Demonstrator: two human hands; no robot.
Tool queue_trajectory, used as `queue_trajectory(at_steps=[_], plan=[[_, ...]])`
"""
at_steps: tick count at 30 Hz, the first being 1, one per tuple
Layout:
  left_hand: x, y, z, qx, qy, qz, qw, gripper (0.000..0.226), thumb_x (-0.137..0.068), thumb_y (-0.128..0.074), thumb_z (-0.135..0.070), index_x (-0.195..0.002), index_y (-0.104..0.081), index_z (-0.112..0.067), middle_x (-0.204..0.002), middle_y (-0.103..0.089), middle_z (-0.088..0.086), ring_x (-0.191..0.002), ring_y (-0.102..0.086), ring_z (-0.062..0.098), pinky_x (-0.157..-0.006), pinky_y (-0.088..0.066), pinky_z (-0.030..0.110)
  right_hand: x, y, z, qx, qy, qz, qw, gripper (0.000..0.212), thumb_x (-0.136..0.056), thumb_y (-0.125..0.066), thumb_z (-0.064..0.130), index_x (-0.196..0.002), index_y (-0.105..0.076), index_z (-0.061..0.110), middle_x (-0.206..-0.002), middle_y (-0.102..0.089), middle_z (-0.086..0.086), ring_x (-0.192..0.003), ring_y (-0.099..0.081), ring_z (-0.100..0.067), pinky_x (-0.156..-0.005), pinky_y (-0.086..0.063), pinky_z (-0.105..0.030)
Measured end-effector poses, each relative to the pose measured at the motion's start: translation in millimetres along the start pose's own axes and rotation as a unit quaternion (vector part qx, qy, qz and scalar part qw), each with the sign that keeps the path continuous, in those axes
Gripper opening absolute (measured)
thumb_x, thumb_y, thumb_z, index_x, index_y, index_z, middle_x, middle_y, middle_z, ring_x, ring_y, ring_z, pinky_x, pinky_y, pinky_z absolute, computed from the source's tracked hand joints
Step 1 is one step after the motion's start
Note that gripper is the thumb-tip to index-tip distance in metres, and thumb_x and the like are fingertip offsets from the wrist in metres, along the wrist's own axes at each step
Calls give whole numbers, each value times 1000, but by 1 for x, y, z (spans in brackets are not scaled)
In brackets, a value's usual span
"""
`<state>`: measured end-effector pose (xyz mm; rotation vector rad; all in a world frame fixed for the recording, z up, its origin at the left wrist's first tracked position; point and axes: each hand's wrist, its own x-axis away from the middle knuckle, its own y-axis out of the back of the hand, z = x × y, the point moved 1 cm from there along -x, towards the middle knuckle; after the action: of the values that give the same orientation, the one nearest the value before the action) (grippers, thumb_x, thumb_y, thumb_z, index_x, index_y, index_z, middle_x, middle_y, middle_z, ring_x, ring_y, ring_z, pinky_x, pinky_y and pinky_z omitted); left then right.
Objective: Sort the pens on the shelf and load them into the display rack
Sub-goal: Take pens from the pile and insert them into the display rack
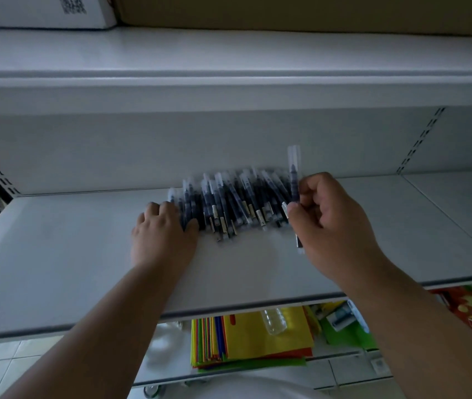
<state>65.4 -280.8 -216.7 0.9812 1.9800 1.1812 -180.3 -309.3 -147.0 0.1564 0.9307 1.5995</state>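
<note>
A person stood at a white metal shelf, seen from a head-worn camera looking down at two bare arms. A heap of dark-barrelled pens with clear plastic caps lay in a loose row near the back of the shelf, most pointing roughly front to back. There were several dozen, too blurred and overlapped to count exactly. The left hand rested at the left end of the heap, its fingers curled over the outermost pens and its thumb against them. The right hand was at the right end, its fingers clamped on one pen held upright, clear of the heap; a second pale pen end showed at the fingertips, though whether it was also held could not be told. No display rack was visible, so the work seemed to be at an early stage: sorting was under way, nearly all the pens remained in the heap, and loading appeared not to have begun. One stack of coloured paper sheets and one clear plastic bottle lay on the shelf below.
</note>
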Motion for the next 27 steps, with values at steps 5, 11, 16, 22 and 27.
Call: queue_trajectory(at_steps=[5,11,16,22,27], plan=[[-4,-1,4,-22,40,23,999,64,-94,-41,-60,-131,-50,-9,-131,-50,16,-124,-42,36,-102,-36,43,-1,-5,3,7,9,6,1000,11,-92,-57,27,-99,-50,24,-82,-56,8,-62,-54,-3,-56,-42,-24],[-7,-3,5,-27,35,42,998,53,-94,-44,-53,-122,-56,-9,-126,-56,14,-121,-45,34,-100,-37,42,-2,-11,7,1,10,13,1000,10,-92,-57,26,-97,-49,25,-81,-56,8,-61,-54,-3,-56,-42,-23],[-9,-5,3,-47,20,38,998,53,-93,-45,-54,-115,-58,-8,-122,-59,14,-119,-47,33,-97,-37,41,1,-17,10,3,10,21,1000,11,-93,-58,26,-99,-49,26,-82,-56,7,-63,-54,-4,-56,-42,-21],[-12,1,8,-118,-12,41,992,44,-98,-37,-46,-102,-62,-10,-113,-65,15,-108,-55,34,-92,-37,40,6,-19,11,7,2,23,1000,11,-92,-56,29,-98,-47,30,-81,-56,8,-60,-52,-1,-54,-35,-15],[-10,6,11,-153,-29,54,986,34,-100,-33,-39,-89,-53,-14,-107,-65,14,-94,-54,31,-88,-38,40,11,-17,9,-9,-11,17,1000,13,-91,-55,32,-102,-51,27,-84,-58,9,-65,-55,-3,-59,-44,-22]])
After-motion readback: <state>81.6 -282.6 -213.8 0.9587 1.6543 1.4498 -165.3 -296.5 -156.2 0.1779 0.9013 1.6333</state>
